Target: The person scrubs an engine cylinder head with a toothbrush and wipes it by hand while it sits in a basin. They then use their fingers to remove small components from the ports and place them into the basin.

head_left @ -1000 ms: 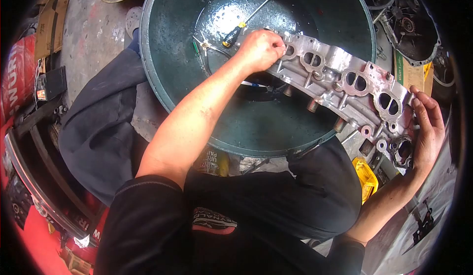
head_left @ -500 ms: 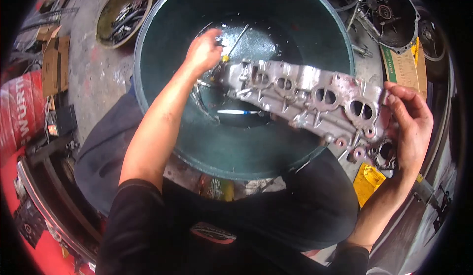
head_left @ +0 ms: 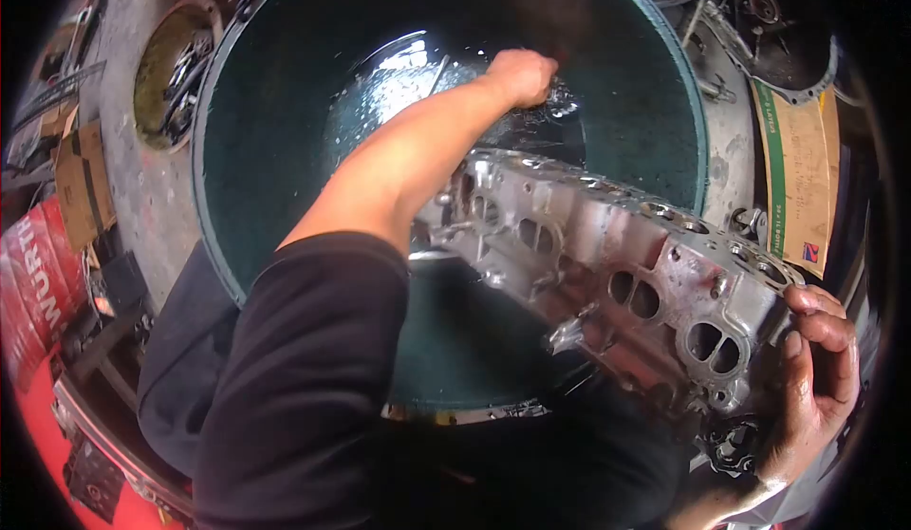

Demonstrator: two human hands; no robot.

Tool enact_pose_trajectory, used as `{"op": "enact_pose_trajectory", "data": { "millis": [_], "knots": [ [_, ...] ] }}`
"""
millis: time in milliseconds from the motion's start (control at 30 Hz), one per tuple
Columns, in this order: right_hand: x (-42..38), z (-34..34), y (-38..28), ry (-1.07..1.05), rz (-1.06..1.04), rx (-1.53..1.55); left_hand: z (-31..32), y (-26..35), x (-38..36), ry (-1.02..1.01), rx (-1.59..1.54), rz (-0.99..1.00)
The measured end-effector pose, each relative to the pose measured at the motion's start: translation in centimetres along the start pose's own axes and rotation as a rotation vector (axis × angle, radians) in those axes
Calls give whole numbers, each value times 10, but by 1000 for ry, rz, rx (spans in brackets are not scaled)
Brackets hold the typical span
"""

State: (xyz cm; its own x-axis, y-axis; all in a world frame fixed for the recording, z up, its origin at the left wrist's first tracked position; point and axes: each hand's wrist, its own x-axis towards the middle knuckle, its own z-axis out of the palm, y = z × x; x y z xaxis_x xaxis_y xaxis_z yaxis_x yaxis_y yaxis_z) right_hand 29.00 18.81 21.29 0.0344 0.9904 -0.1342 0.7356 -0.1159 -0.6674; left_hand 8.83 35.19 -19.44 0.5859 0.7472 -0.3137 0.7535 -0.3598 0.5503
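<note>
A grey metal cylinder head (head_left: 607, 255) with paired oval ports lies tilted across the big dark green tub (head_left: 645, 103). My right hand (head_left: 818, 364) grips its right end, thumb and fingers on the edge. Inside the tub, my left hand (head_left: 522, 76) is closed like a fist, over rippling liquid (head_left: 541, 131) beyond the head's far end. Whatever its fingers hold is hidden. To the left of that hand, a thin rod (head_left: 439, 73) stands out against the shiny wet bottom. My left forearm covers part of the tub and of the head's left end.
At the left are a round bowl of metal parts (head_left: 180, 84), a cardboard box (head_left: 83, 174) and a red sheet with white lettering (head_left: 38, 269). A flattened carton (head_left: 802, 179) and a large metal housing (head_left: 769, 46) are at the right.
My left hand has moved right across the tub. The cylinder head has been tipped, showing more of its upper face, and is nearer. The blue-and-white tool in the tub is now mostly hidden.
</note>
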Motion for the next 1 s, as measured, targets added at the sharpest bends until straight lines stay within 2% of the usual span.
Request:
{"op": "enact_pose_trajectory", "data": {
  "millis": [67, 100, 167, 233, 300, 367, 433, 500, 567, 600, 633, 700, 767, 833, 867, 900, 933, 967, 1000],
  "knots": [
    [0, 5, -1, 47, 36, 46, 0, -2, -2, 61, 124, 58],
    [1, 6, -4, 67, 58, 67, -3, 1, -8, 14, 162, 153],
    [4, 6, -7, 65, 80, -3, -22, 3, -24, 61, 71, 112],
    [9, 12, -20, 52, 112, -75, -63, 1, -56, 169, -71, -133],
    [12, 16, -24, 21, 48, -76, -93, -8, -107, 489, -174, -188],
    [17, 7, -20, -135, 116, -68, -120, 2, -171, 620, -333, -393],
    [21, 13, -34, -142, 258, 110, -108, 4, -222, 802, -627, -450],
    [29, 14, -31, -124, 169, 43, -85, 15, -262, 851, -793, -581],
    [39, 11, -25, -134, 154, 30, -63, 43, -293, 816, -980, -617],
    [43, 10, -20, -122, 127, 25, -40, 43, -296, 838, -1180, -612],
    [47, 10, -14, -112, 99, 18, -22, 40, -299, 757, -1329, -595],
    [57, -3, 7, -103, 73, 2, 4, 64, -296, 861, -1577, -654],
    [55, -4, 10, 64, 29, 62, 13, 86, -294, 887, -1656, -678],
    [52, -11, 22, 113, 3, 92, 8, 109, -296, 906, -1613, -743],
    [52, -15, 25, 143, -18, 110, 30, 103, -275, 1000, -1533, -705],
    [51, -20, 23, 137, 43, -41, 52, 96, -254, 1095, -1455, -673],
    [53, -24, 23, 151, 47, -153, 37, 98, -254, 1073, -1425, -760],
    [54, -27, 23, 155, 49, -272, 26, 104, -258, 1117, -1392, -754],
    [53, -29, 19, 143, 84, -344, 29, 105, -258, 1117, -1247, -797]
  ]
}}
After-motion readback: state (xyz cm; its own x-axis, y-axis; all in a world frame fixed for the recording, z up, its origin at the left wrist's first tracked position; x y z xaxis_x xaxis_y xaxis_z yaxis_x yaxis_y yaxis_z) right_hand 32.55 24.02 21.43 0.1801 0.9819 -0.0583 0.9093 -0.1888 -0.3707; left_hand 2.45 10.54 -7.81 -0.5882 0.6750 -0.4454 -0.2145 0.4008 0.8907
